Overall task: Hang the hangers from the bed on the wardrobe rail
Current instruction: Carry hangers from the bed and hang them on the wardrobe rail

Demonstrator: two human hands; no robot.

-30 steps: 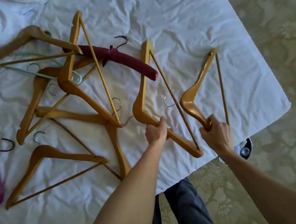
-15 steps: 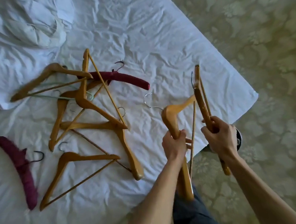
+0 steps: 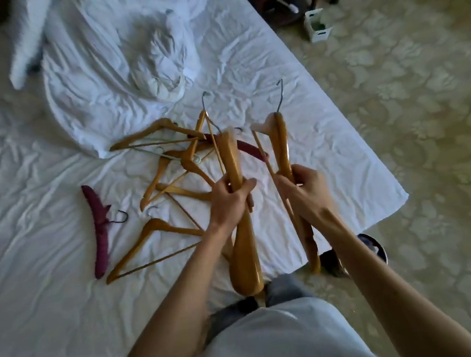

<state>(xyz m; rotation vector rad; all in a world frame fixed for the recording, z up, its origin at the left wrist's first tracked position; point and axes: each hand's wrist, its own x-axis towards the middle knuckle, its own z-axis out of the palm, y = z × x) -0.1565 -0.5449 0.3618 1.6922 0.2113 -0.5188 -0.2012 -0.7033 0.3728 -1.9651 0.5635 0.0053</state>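
One wooden hanger (image 3: 238,207) is held tight in the left hand (image 3: 230,199), and another hanger (image 3: 282,150) in the right hand (image 3: 305,188), above the bed (image 3: 36,286). More are left in a pile (image 3: 170,173) there. They look hard and light, best gripped by the wood so hooks stay free.

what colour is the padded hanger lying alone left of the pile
Dark maroon padded hanger with a dark hook, seen in the head view.

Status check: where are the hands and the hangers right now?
Left hand gripping one wooden hanger, right hand gripping another. Both lifted off bed. Pile of hangers left on sheet. Wardrobe rail not in view.
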